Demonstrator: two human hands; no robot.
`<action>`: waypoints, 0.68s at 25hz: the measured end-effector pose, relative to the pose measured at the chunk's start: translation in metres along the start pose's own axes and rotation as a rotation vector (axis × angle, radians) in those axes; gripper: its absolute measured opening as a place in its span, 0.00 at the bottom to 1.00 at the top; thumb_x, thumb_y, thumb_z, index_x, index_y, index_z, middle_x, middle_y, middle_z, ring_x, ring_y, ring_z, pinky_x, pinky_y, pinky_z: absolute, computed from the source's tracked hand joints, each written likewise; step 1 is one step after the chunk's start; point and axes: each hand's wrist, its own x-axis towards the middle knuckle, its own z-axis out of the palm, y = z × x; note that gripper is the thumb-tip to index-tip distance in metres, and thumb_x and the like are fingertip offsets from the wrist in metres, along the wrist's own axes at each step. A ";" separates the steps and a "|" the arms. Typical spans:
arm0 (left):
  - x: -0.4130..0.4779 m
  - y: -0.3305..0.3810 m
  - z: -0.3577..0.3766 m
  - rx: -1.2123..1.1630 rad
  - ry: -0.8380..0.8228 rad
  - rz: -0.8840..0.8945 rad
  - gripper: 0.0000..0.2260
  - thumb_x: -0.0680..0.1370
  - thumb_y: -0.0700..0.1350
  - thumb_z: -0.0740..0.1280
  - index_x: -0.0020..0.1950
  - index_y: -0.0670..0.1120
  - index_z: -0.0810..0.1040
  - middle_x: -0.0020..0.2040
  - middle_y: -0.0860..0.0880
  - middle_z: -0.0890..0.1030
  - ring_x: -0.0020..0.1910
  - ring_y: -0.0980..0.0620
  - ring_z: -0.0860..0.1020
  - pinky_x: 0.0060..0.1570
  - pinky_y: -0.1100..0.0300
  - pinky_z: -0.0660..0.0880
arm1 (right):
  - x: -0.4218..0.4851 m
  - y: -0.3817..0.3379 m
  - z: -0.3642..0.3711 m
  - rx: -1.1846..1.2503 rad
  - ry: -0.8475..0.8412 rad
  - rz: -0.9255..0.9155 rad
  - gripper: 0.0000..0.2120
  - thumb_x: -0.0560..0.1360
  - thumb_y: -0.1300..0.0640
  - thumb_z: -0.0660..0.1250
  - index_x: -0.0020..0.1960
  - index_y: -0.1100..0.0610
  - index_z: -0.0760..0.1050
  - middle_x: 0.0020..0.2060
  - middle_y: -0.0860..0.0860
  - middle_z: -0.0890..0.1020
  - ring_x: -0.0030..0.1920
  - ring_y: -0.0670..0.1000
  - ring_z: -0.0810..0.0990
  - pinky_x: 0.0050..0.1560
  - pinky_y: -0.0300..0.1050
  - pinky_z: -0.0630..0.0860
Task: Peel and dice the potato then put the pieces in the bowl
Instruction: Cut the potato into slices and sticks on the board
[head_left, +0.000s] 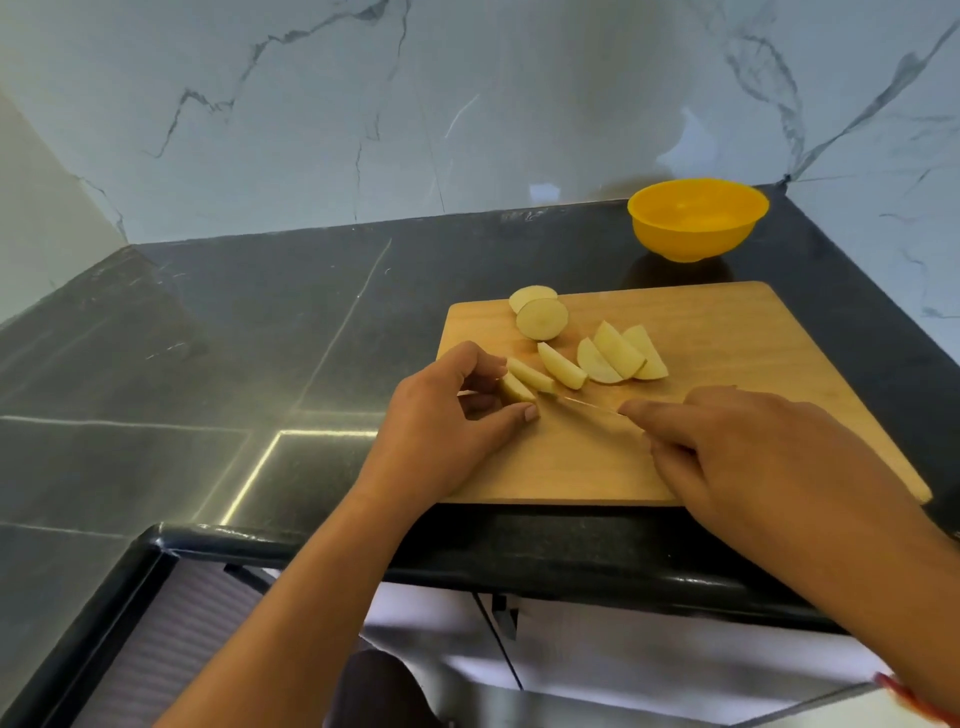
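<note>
A wooden cutting board (727, 426) lies on the dark counter. Several pale potato slices and wedges (621, 356) sit on its far left part, with two round slices (542, 318) at the corner. My left hand (447, 421) pinches a potato strip (516, 388) between thumb and fingers at the board's left edge. My right hand (753, 457) grips a knife, its handle hidden in the palm, the index finger stretched along the spine. The thin blade (584, 404) points left and its tip meets the held strip. An empty yellow bowl (696, 218) stands beyond the board.
The black stone counter (234, 364) stretches left of the board. A marble wall (467, 104) rises behind it and at the right. The counter's rounded front edge (467, 551) runs just under the board, with cabinets below.
</note>
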 end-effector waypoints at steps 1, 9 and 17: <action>0.000 0.000 0.000 0.001 0.013 0.006 0.15 0.68 0.58 0.78 0.50 0.58 0.77 0.51 0.60 0.81 0.47 0.66 0.80 0.47 0.68 0.79 | 0.001 -0.002 0.001 0.036 0.018 0.010 0.21 0.77 0.43 0.51 0.68 0.34 0.69 0.34 0.41 0.72 0.34 0.44 0.73 0.33 0.40 0.71; 0.000 0.005 0.000 0.155 0.052 0.058 0.12 0.69 0.56 0.77 0.49 0.56 0.79 0.43 0.58 0.77 0.40 0.58 0.76 0.40 0.72 0.72 | -0.005 -0.001 0.015 0.304 0.205 0.062 0.16 0.78 0.46 0.63 0.65 0.40 0.77 0.32 0.34 0.73 0.35 0.41 0.74 0.30 0.33 0.62; 0.020 0.015 -0.017 0.327 -0.156 0.069 0.17 0.72 0.53 0.75 0.59 0.62 0.77 0.61 0.59 0.75 0.55 0.56 0.76 0.54 0.61 0.76 | -0.005 0.002 0.021 0.389 0.311 0.162 0.17 0.79 0.46 0.61 0.66 0.46 0.77 0.30 0.38 0.74 0.31 0.42 0.73 0.30 0.37 0.67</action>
